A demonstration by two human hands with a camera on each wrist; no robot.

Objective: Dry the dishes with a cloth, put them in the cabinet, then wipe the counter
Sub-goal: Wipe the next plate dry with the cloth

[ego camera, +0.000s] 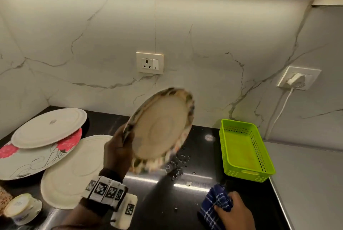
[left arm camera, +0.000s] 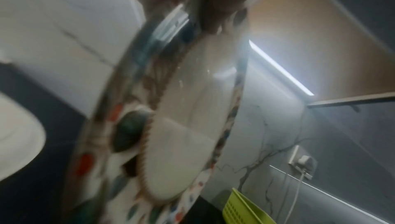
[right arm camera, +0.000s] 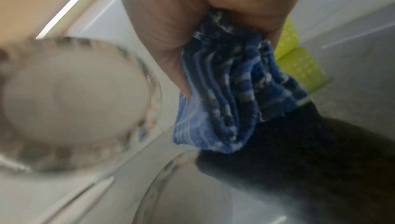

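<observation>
My left hand (ego camera: 120, 148) grips the rim of a round plate with a coloured patterned border (ego camera: 161, 131), lifted and tilted above the black counter (ego camera: 200, 157), its pale underside toward me. The left wrist view shows the same plate (left arm camera: 188, 126) close up and blurred, its patterned face in sight. My right hand (ego camera: 232, 211), low at the front right, holds a bunched blue checked cloth (ego camera: 215, 203); in the right wrist view the cloth (right arm camera: 230, 92) hangs from my fist, with the plate (right arm camera: 72, 102) to its left.
Several plates lie on the counter at left: a white one (ego camera: 50, 127) on a flowered one (ego camera: 33, 157), another white one (ego camera: 74, 170) in front. A lime green basket (ego camera: 245, 148) stands at right. Water drops (ego camera: 176, 166) spot the counter. A small tub (ego camera: 20, 205) sits front left.
</observation>
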